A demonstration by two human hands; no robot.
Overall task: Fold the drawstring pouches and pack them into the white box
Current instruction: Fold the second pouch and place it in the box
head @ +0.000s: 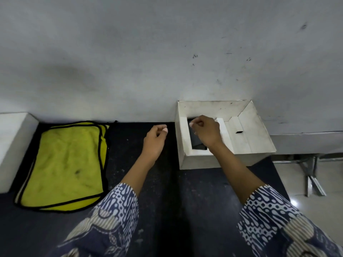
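The right hand (205,131), fingers curled, sets a dark pouch (195,140) into the box (248,127); the empty left hand (156,136) should probably fetch another next.

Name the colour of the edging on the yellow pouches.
Black edging on the yellow pouches, in the head view.

Left hand (155,138) held forward, fingers loosely curled, right hand (206,131) extended, fingers curled, both forearms bare
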